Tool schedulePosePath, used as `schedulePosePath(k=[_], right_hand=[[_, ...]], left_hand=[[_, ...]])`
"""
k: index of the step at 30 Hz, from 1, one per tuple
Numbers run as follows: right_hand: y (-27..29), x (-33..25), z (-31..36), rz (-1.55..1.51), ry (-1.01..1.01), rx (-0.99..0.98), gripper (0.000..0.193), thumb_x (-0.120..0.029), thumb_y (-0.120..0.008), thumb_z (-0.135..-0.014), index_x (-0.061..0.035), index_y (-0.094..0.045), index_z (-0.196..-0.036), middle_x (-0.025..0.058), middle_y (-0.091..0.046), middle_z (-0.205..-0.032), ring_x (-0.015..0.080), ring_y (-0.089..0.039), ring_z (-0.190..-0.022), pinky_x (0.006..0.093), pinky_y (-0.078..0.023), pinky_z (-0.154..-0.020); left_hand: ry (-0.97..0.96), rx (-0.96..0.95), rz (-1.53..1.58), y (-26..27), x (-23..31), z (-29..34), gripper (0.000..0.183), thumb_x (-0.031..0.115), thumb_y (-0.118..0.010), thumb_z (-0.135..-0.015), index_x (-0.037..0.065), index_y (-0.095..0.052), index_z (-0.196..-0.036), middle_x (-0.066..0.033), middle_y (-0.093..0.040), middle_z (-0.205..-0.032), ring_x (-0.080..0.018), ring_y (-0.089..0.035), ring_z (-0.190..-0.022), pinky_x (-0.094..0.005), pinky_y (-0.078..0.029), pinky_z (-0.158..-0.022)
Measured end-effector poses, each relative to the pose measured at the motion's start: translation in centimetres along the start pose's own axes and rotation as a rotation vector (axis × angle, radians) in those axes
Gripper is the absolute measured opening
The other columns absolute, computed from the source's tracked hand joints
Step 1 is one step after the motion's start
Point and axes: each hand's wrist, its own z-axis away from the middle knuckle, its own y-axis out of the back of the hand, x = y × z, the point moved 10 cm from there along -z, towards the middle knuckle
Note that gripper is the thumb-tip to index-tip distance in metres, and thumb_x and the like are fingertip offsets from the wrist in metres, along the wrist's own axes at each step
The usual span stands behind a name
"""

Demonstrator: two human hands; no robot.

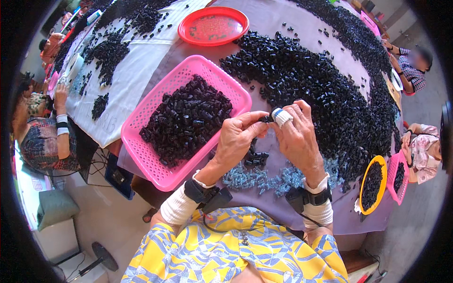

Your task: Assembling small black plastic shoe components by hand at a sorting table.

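My left hand and my right hand meet above the table, both closed on one small black plastic part pinched between the fingertips. A white knit finger sleeve with a blue stripe covers a finger of the right hand. Left of my hands stands a pink perforated basket, with a heap of black plastic parts inside. Beyond my right hand spreads a large pile of loose black parts. Small clear bluish pieces lie scattered below my hands, beside a few black parts.
A red oval tray sits behind the basket. To the right are a yellow bowl and another pink basket, both holding black parts. Other people work at the left and right sides. More black parts cover the far table.
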Motion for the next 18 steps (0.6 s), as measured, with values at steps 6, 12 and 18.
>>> schedulePosePath(k=[6, 12, 18], right_hand=[[0.4, 0.4, 0.0, 0.001, -0.047, -0.010, 0.012, -0.006, -0.063, -0.074, -0.0011, -0.058, -0.084, 0.0122, -0.058, -0.078, 0.0275, -0.056, -0.080, 0.0424, -0.037, -0.087], [0.3, 0.7, 0.4, -0.013, -0.096, -0.017, 0.012, -0.009, -0.063, -0.077, -0.0016, -0.059, -0.084, 0.0121, -0.058, -0.079, 0.0274, -0.056, -0.080, 0.0414, -0.037, -0.086], [0.0, 0.6, 0.5, 0.001, -0.063, -0.026, 0.011, -0.009, -0.062, -0.077, -0.0012, -0.057, -0.084, 0.0120, -0.058, -0.079, 0.0274, -0.056, -0.079, 0.0412, -0.037, -0.084]], left_hand=[[-0.027, 0.004, -0.075, -0.1, 0.4, 0.1, 0.023, 0.001, -0.059, -0.085, -0.003, -0.063, -0.107, -0.0035, -0.064, -0.082, -0.0072, -0.057, -0.073, -0.0211, -0.048, -0.070], [-0.172, 0.024, -0.163, 0.1, 1.6, -0.1, 0.023, -0.001, -0.058, -0.083, -0.002, -0.064, -0.106, -0.0028, -0.062, -0.081, -0.0066, -0.056, -0.071, -0.0201, -0.046, -0.064], [-0.012, 0.062, 0.005, 0.2, 0.8, -0.1, 0.022, -0.002, -0.059, -0.083, -0.001, -0.064, -0.104, -0.0044, -0.065, -0.086, -0.0082, -0.059, -0.074, -0.0212, -0.049, -0.070]])
